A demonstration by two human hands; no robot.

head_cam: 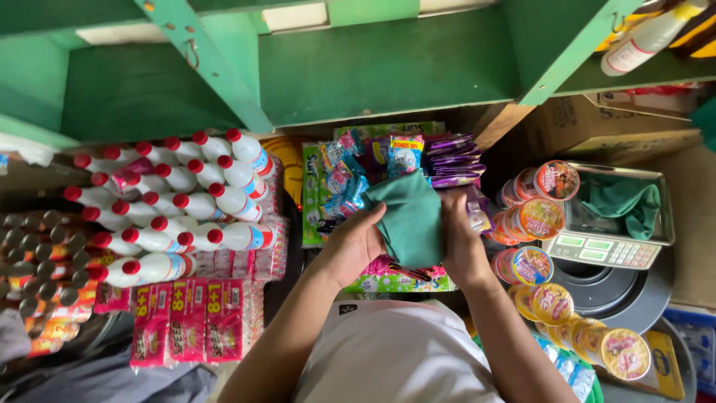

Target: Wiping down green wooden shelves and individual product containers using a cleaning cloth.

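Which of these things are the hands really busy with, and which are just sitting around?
In hand:
green cloth, held between left hand and right hand

Just sitting around:
white bottles with red caps
sachet packs
cup noodle tubs
weighing scale
second green cloth on the scale

Folded green cloth (410,218), upright, midair.

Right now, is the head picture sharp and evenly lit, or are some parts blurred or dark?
Head view: the folded green cloth and both hands are sharp and evenly daylit; the brown bottles at the left edge lie dimmer; wide-angle bending curves the green wooden shelf.
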